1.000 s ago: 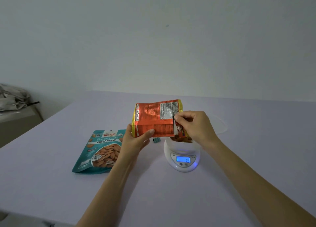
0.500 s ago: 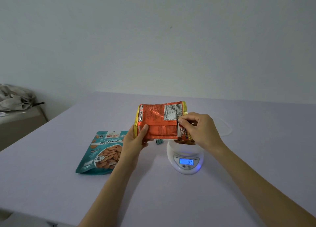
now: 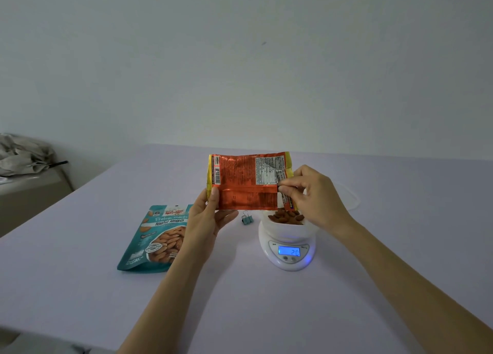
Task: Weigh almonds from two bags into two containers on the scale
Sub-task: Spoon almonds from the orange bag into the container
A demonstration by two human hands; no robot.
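I hold an orange foil almond bag (image 3: pixel 244 182) sideways in the air, above and left of the scale. My left hand (image 3: pixel 208 220) grips its lower left corner. My right hand (image 3: pixel 312 196) pinches its open right end, which hangs just over a white container (image 3: pixel 285 227) holding several almonds (image 3: pixel 286 216). The container sits on a white round scale (image 3: pixel 288 249) whose blue display reads 20. A teal roasted-almond bag (image 3: pixel 157 237) lies flat on the table to the left.
A small teal binder clip (image 3: pixel 246 218) lies on the lavender table (image 3: pixel 80 273) between the bags and the scale. A clear container or lid (image 3: pixel 352 196) sits behind my right hand. A low cabinet with crumpled grey material (image 3: pixel 24 156) stands far left.
The orange bag has risen and levelled, its open end lifting off the container so the almonds show. The scale reading went from 19 to 20.
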